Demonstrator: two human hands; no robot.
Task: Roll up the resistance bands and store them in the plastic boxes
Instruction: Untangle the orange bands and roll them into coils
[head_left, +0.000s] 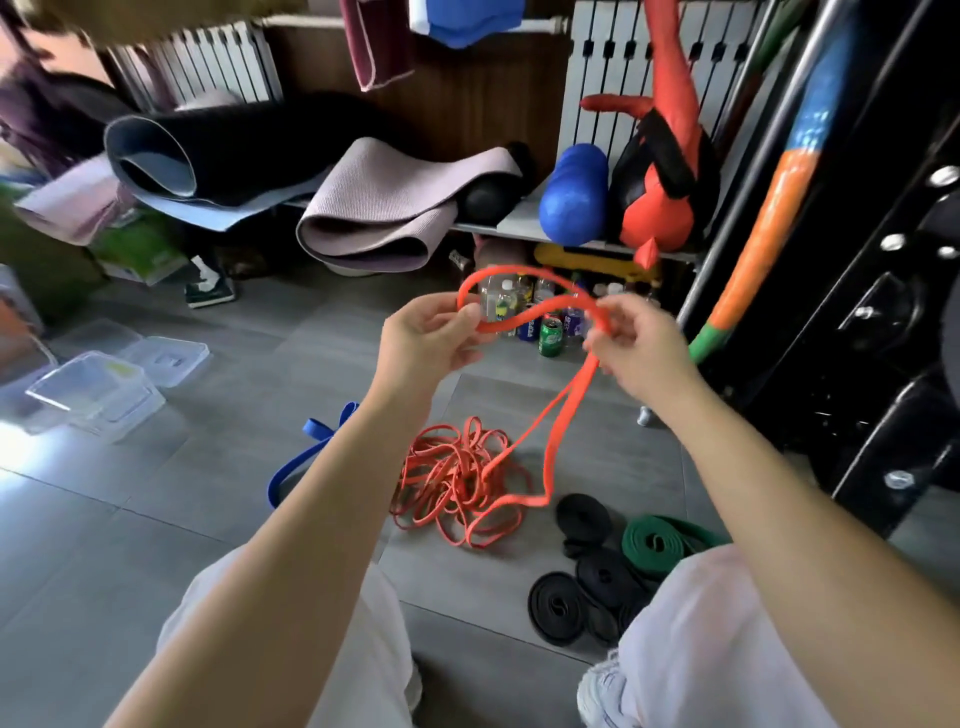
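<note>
Both hands hold one orange resistance band (563, 410) in the air above the floor. My left hand (434, 338) pinches its looped top end, and my right hand (636, 343) grips the band where the loop crosses. The rest hangs down to a tangled pile of orange bands (457, 483) on the tiles. A blue band (306, 457) lies left of the pile, partly behind my left forearm. Rolled black bands (587, 587) and a rolled green band (660, 540) sit by my right knee. Clear plastic boxes (98, 389) stand on the floor at the left.
Rolled yoga mats (374, 208) and a blue foam roller (574, 195) lie on a low shelf ahead. Bottles and a green can (550, 338) stand under it. A black rack with coloured bars (852, 260) fills the right side.
</note>
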